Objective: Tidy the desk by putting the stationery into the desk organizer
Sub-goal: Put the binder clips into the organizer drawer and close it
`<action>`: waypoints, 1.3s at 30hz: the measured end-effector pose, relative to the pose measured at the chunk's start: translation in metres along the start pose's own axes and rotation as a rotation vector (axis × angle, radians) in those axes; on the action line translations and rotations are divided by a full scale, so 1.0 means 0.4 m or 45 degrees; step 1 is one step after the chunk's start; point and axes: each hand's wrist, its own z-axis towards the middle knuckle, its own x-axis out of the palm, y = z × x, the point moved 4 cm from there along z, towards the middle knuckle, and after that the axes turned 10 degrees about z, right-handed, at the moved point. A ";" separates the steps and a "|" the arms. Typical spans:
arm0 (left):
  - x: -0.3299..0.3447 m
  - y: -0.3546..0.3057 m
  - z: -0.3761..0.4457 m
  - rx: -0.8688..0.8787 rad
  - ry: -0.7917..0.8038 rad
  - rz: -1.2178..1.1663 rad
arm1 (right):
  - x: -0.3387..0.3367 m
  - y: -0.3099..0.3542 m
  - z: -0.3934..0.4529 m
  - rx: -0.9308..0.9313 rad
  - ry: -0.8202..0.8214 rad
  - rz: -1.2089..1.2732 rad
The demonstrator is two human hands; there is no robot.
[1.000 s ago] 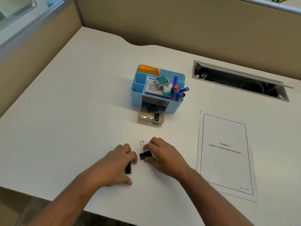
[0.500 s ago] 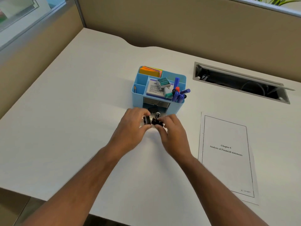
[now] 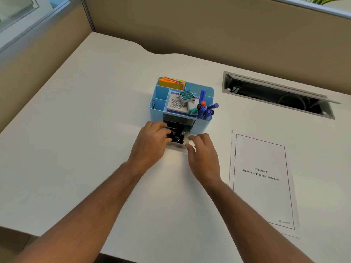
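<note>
L grip (image 3: 152, 140) fingers curled, R grip (image 3: 204, 150) fingers bent; both forearms extended fwd.

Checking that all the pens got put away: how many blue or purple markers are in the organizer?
About 5 markers, all bunched in the right front compartment of the organizer: one upright, one leaning right, three caps in front. More may be hidden.

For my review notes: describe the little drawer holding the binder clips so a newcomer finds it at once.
On the white desk stands a light blue organizer. The small clear drawer juts from its front, between the two hands, with black binder clips inside. It alone is transparent and pulled out; the compartments above are blue and open-topped.
</note>
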 end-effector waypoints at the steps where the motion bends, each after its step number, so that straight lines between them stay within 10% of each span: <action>1: 0.003 0.002 -0.001 0.007 0.000 0.002 | 0.003 -0.001 -0.005 0.005 0.004 -0.004; 11: -0.021 0.050 0.024 -0.123 -0.092 -0.013 | 0.018 -0.016 -0.005 0.282 0.008 0.108; 22: 0.001 0.087 0.092 -0.068 0.246 -0.031 | 0.063 0.019 -0.011 -0.011 0.327 -0.101; 39: 0.028 0.089 0.136 -0.084 -0.084 0.086 | 0.080 0.046 0.088 0.259 0.567 -0.118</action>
